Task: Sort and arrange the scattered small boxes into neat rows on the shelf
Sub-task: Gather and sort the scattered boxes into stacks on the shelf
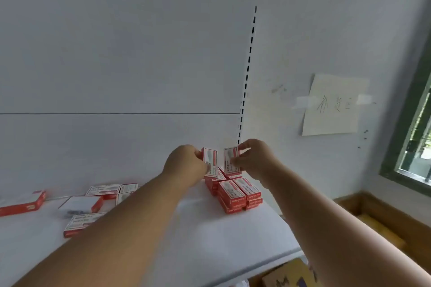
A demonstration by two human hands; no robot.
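Both forearms are reaching out over the white shelf [210, 251] toward its back right corner. The left hand [186, 165] is pinching a small red-and-white box [210, 161] upright, and the right hand [254, 158] is pinching a second box [231, 161] just beside it. Each grip is closing on its own box, above a neat stack of boxes [238, 193] sitting near the wall. More loose boxes [93, 202] are lying scattered on the shelf's left side. A paper note [333, 105] is hanging taped to the wall.
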